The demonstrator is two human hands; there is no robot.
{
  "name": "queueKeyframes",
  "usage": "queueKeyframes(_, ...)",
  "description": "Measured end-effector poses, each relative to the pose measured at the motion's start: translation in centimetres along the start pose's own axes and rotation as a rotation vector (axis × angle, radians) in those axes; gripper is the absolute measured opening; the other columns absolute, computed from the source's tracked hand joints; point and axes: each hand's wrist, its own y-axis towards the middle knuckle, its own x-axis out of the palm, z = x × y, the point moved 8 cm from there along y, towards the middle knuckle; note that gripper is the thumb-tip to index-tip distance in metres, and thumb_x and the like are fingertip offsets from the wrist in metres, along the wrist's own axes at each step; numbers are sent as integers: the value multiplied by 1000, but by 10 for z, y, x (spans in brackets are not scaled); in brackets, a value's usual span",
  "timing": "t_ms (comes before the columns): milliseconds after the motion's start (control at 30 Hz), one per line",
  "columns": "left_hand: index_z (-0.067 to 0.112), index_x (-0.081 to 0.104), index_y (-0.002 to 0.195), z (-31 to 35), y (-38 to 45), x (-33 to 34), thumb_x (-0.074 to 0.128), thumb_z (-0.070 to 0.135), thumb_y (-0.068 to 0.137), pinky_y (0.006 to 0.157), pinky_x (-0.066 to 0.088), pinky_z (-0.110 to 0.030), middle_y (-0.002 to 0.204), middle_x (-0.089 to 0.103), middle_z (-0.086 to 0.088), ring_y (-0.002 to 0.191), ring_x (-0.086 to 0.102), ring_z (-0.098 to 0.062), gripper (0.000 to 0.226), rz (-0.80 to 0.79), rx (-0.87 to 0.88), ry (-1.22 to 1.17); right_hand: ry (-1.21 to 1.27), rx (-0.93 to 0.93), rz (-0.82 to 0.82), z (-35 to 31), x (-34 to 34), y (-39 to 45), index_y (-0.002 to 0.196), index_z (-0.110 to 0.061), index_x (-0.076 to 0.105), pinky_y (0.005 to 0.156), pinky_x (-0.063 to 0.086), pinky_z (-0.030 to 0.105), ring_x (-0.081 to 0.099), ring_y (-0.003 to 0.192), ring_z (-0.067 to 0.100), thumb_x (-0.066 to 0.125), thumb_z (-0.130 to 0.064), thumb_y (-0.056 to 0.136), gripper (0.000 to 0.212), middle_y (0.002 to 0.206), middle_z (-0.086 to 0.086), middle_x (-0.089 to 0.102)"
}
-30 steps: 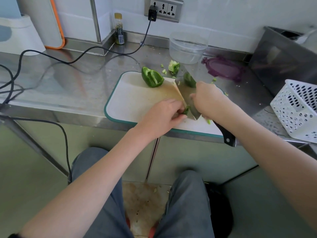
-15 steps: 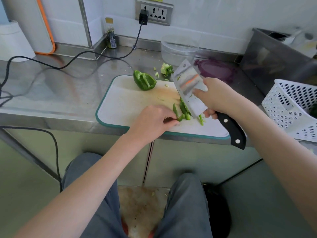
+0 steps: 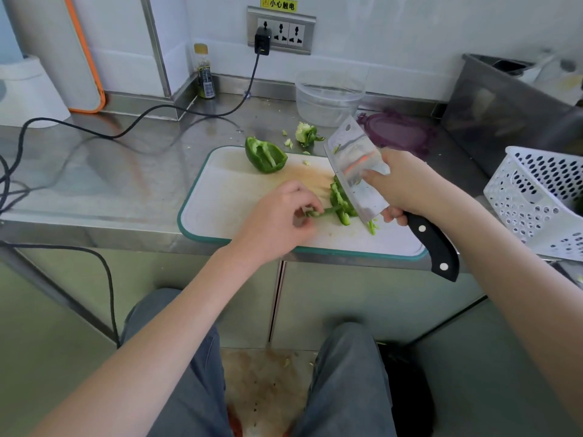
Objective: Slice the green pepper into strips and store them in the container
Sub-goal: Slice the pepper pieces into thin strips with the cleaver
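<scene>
While our right hand has its grip curled tight round the top of the black riveted handle of the wide steel cleaver, forefinger laid along the flat of the blade, the blade is tilted up with its edge down at the little pile of cut green pepper strips on the white cutting board with the teal rim. Our left hand sits just left of that pile, fingers curled in, pinching the end of one thin strip between thumb and fingertips. A couple of strips poke out on the right side of the blade too. The uncut green pepper half lies open side up at the far edge of the board, well apart from the strips. Just past the board, on the stainless steel tabletop, there's the pale seed core with scraps. The round clear plastic container stands near the wall, with its purple lid lying flat just beside it on the right. A white perforated plastic basket sits at the right end of the tabletop.
</scene>
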Motion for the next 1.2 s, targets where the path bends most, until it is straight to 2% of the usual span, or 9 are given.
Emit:
queueKeyframes(133, 10, 66, 87, -16, 4, -21, 58, -7, 75, 71, 49, -25, 93, 58, -1, 75, 60, -17, 23, 125, -71, -28, 12, 1, -3, 0, -1, -4, 137, -16, 36, 29, 32, 11, 42, 24, 11, 42, -27, 99, 40, 63, 12, 52)
queueKeyframes(400, 10, 65, 90, -27, 7, -13, 73, -1, 76, 72, 50, -9, 84, 65, -2, 77, 63, -10, 20, 117, -219, -208, -25, -69, -58, -11, 16, -7, 142, -16, 29, 28, 34, 16, 46, 36, 21, 44, -33, 97, 51, 56, 11, 50)
queueKeyframes(533, 11, 65, 88, -31, 7, -20, 76, 2, 74, 71, 50, -9, 81, 65, 2, 74, 62, -7, 21, 133, -223, -211, -22, -91, -56, -15, 21, -7, 137, -13, 35, 28, 33, 18, 44, 33, 19, 45, -31, 97, 45, 54, 8, 49)
queueKeyframes(633, 15, 66, 95, -33, 2, -19, 80, 12, 72, 74, 49, -9, 90, 62, 6, 77, 58, -3, 28, 107, -210, -109, -8, -97, -75, -17, 28, -6, 134, -15, 37, 29, 36, 18, 46, 35, 19, 43, -31, 98, 40, 59, 10, 51)
queueKeyframes(733, 13, 69, 95, -34, 0, -24, 78, 18, 75, 80, 46, -20, 91, 61, 5, 85, 56, -13, 23, 183, -170, 58, -12, -98, -87, -18, 33, -6, 130, -14, 37, 33, 39, 19, 49, 41, 23, 42, -31, 98, 37, 63, 12, 52)
queueKeyframes(867, 9, 72, 92, -32, 2, -20, 71, 19, 82, 86, 48, -37, 88, 69, -4, 85, 60, -23, 14, 153, -132, 136, -11, -93, -90, -20, 33, -6, 131, -13, 36, 34, 40, 20, 49, 43, 22, 42, -31, 99, 37, 62, 12, 51)
queueKeyframes(933, 9, 68, 93, -29, 2, -19, 66, 17, 86, 85, 48, -35, 88, 67, -4, 85, 60, -21, 11, 159, -124, 141, -9, -94, -91, -20, 33, -6, 134, -16, 35, 34, 40, 20, 49, 41, 22, 42, -31, 98, 40, 57, 11, 51)
queueKeyframes(1067, 12, 64, 91, -38, 2, -27, 65, 16, 86, 66, 41, -8, 75, 62, 4, 67, 54, -2, 6, 183, -262, -38, -12, -103, -81, -20, 33, -7, 143, -22, 29, 31, 39, 18, 50, 38, 19, 43, -32, 98, 48, 51, 7, 52)
queueKeyframes(1200, 11, 68, 83, -51, 7, -36, 68, 20, 83, 59, 41, -12, 71, 69, -8, 61, 57, -11, 9, 195, -383, -183, -14, -108, -66, -22, 31, -8, 144, -20, 27, 30, 38, 17, 48, 35, 18, 43, -32, 98, 50, 49, 8, 51)
